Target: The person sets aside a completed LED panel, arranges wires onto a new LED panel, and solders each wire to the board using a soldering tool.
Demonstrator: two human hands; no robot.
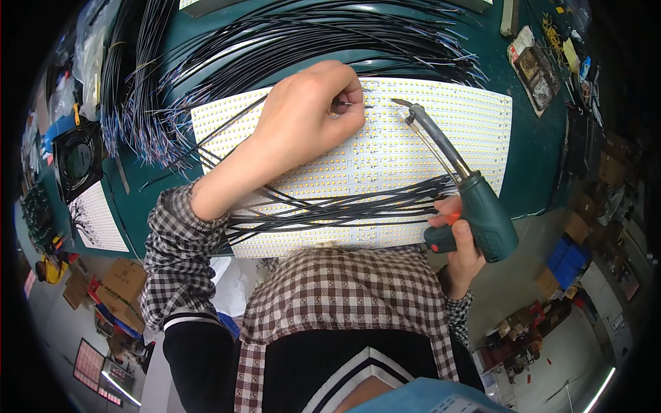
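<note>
A white panel [482, 124] covered in rows of small yellowish LEDs lies across the table's near edge. My left hand [303, 107] is over its far half, thumb and fingers pinched on a thin black wire [250, 110]; a short dark end pokes out past the fingertips. In my right hand [460, 241], at the panel's right side, is a dark green soldering gun [487, 217]. Its tip points up and left, a little right of the wire end and apart from it. I cannot tell whether the tip touches the panel. Several black wires [330, 212] lie across the panel's near part.
Behind the panel spreads a big bundle of black wires [296, 48] with bare coloured ends. More bundles [141, 86] lie at the left, near a black square fan [77, 162]. A worn block in a tray [535, 72] sits at the back right of the green table [533, 155].
</note>
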